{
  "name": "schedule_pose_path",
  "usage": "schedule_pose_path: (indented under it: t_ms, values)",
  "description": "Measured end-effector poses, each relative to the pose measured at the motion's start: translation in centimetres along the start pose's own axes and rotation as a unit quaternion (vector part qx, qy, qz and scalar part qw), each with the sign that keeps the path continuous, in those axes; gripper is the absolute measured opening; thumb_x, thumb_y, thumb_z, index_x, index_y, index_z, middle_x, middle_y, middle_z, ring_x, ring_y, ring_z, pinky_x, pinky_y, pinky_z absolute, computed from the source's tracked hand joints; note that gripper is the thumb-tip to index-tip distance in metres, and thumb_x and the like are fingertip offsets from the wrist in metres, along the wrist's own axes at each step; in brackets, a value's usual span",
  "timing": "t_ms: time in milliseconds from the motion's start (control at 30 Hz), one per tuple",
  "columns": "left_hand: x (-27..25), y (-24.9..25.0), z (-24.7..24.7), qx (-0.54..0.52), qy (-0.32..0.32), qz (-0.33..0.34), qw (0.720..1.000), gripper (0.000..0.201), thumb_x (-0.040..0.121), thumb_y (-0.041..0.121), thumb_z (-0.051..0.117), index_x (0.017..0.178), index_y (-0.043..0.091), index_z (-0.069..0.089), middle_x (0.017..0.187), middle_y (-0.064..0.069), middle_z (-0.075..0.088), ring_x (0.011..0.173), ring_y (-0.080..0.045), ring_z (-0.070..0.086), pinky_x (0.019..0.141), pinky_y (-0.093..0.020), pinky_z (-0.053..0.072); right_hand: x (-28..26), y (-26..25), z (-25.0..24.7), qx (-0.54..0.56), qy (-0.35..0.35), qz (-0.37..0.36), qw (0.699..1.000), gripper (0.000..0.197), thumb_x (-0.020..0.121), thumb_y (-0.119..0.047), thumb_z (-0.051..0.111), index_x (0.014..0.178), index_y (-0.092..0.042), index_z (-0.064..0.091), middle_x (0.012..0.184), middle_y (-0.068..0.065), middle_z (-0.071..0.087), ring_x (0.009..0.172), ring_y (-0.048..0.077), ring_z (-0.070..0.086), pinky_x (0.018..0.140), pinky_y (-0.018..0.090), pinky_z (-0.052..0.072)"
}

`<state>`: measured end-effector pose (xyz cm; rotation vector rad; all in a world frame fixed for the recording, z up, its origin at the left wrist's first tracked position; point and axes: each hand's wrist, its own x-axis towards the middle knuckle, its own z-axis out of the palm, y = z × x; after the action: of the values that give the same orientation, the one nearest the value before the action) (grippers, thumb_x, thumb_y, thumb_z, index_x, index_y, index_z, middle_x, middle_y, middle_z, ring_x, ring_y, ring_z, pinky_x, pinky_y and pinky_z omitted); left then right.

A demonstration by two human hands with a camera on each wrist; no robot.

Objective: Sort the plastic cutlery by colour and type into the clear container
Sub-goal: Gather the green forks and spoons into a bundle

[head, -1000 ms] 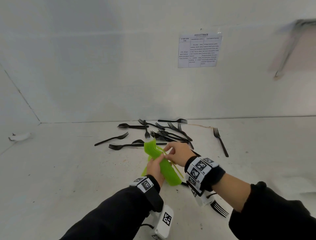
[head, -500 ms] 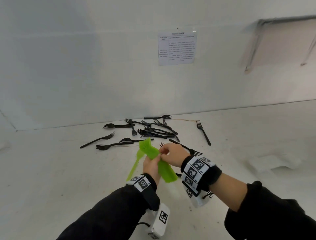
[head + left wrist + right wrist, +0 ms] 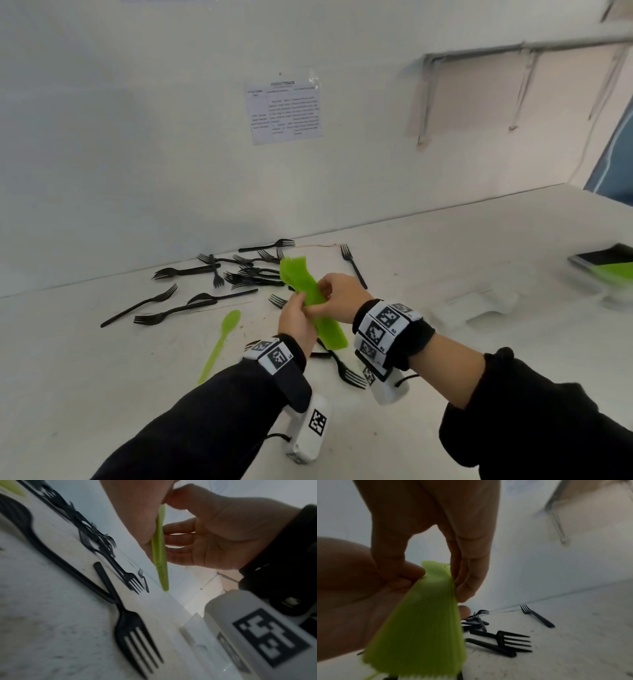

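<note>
Green cutlery stack (image 3: 310, 298) | pinched mid-length by left hand (image 3: 295, 320) and right hand (image 3: 337, 297) fingers | light, slippery, fans easily | grip recommended mid-stack.

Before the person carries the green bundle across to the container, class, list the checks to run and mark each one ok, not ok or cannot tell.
1. Green bundle held by left hand and right hand: ok.
2. Bundle all one type: cannot tell.
3. No green piece left behind: not ok, a green spoon lies on the table.
4. Clear container in view, far right: ok.
5. Black forks sorted: not ok, scattered.
</note>
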<state>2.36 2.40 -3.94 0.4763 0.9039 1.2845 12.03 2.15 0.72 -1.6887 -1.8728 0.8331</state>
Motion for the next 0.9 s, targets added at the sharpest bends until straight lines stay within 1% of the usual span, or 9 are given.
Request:
schedule_pose_path:
  t_ms: [67, 167, 333, 467, 533, 633, 767, 833, 900]
  values:
    - [-0.4, -0.8, 1.8, -0.007, -0.023, 0.002, 1.0, 0.034, 0.101, 0.017, 0.029, 0.123, 0.005, 0.052, 0.116, -0.018, 0.06, 0.1, -0.025, 0.058, 0.094, -0.037, 0.043, -0.4, 0.9, -1.3, 0.003, 0.033, -0.001, 0.999, 0.05, 0.073, -0.032, 0.075, 0.113, -0.008, 0.057, 0.111, 0.007, 0.06, 0.096, 0.018, 0.057, 0.087, 0.028, 0.05]
    - [-1.1, -2.4, 4.4, -0.009, -0.048, 0.002, 0.999, 0.032, 0.102, 0.02, 0.028, 0.116, 0.012, 0.056, 0.108, -0.011, 0.063, 0.097, -0.022, 0.059, 0.088, -0.035, 0.045, -0.9, 2.5, -3.5, 0.001, 0.06, 0.003, 0.998, 0.044, 0.072, -0.027, 0.074, 0.108, -0.008, 0.058, 0.108, 0.009, 0.06, 0.091, 0.017, 0.056, 0.083, 0.028, 0.051]
    - [-2.1, -5.8, 7.9, 0.036, -0.093, -0.031, 0.995, 0.051, 0.099, 0.051, 0.02, 0.112, 0.023, 0.06, 0.103, -0.007, 0.067, 0.088, -0.022, 0.061, 0.08, -0.037, 0.045, -1.3, 5.2, -7.1, 0.069, 0.057, 0.021, 0.996, 0.048, 0.072, -0.031, 0.075, 0.114, -0.012, 0.059, 0.108, 0.0, 0.063, 0.089, 0.012, 0.058, 0.065, 0.017, 0.049]
    - [-2.3, -7.7, 10.3, 0.18, -0.062, 0.054, 0.98, 0.058, 0.099, 0.051, 0.01, 0.119, 0.018, 0.053, 0.083, -0.002, 0.059, 0.052, -0.011, 0.045, 0.048, -0.024, 0.037, -1.5, 7.6, -9.3, 0.157, 0.028, 0.034, 0.987, 0.049, 0.073, -0.029, 0.076, 0.116, -0.011, 0.058, 0.105, 0.0, 0.064, 0.096, 0.016, 0.064, 0.088, 0.028, 0.053]
    - [-2.1, -8.1, 10.9, 0.257, -0.046, 0.116, 0.958, 0.052, 0.101, 0.043, 0.012, 0.124, 0.015, 0.05, 0.081, 0.001, 0.058, 0.048, -0.008, 0.038, 0.043, -0.02, 0.032, -1.8, 8.6, -10.4, 0.176, 0.017, 0.028, 0.984, 0.051, 0.075, -0.025, 0.074, 0.12, -0.007, 0.057, 0.11, 0.002, 0.065, 0.098, 0.016, 0.063, 0.092, 0.03, 0.051]
    - [-1.9, -8.8, 11.3, 0.34, -0.039, 0.162, 0.926, 0.049, 0.102, 0.037, 0.018, 0.124, 0.007, 0.05, 0.078, 0.004, 0.051, 0.056, -0.008, 0.034, 0.049, -0.016, 0.032, -2.3, 9.9, -12.6, 0.107, 0.035, -0.001, 0.994, 0.065, 0.074, -0.028, 0.076, 0.132, -0.013, 0.049, 0.129, 0.001, 0.051, 0.118, 0.014, 0.048, 0.097, 0.027, 0.04]
    - [-2.6, -9.4, 12.6, 0.447, -0.063, 0.207, 0.868, 0.046, 0.102, 0.035, 0.021, 0.14, 0.017, 0.039, 0.082, 0.007, 0.047, 0.07, -0.007, 0.044, 0.073, -0.024, 0.035, -3.1, 11.4, -14.8, 0.089, 0.127, -0.046, 0.987, 0.116, 0.057, -0.034, 0.088, 0.147, -0.026, 0.014, 0.142, 0.007, 0.02, 0.135, 0.022, 0.025, 0.112, 0.04, 0.028]
    - [-3.1, -9.3, 13.5, 0.483, -0.079, 0.24, 0.838, 0.045, 0.101, 0.033, 0.024, 0.142, 0.018, 0.037, 0.098, -0.001, 0.056, 0.09, -0.012, 0.053, 0.081, -0.021, 0.035, -4.0, 11.8, -15.7, 0.03, 0.161, -0.09, 0.982, 0.117, 0.058, -0.037, 0.086, 0.146, -0.035, 0.009, 0.145, 0.002, 0.01, 0.134, 0.02, 0.018, 0.107, 0.043, 0.023]
    - [-3.5, -9.1, 14.4, 0.533, -0.104, 0.273, 0.794, 0.044, 0.101, 0.032, 0.026, 0.14, 0.017, 0.039, 0.115, -0.005, 0.059, 0.105, -0.016, 0.054, 0.086, -0.02, 0.037, -4.9, 12.3, -17.0, -0.064, 0.172, -0.141, 0.973, 0.102, 0.061, -0.041, 0.082, 0.143, -0.041, 0.021, 0.148, -0.002, 0.004, 0.135, 0.022, 0.013, 0.105, 0.042, 0.02]
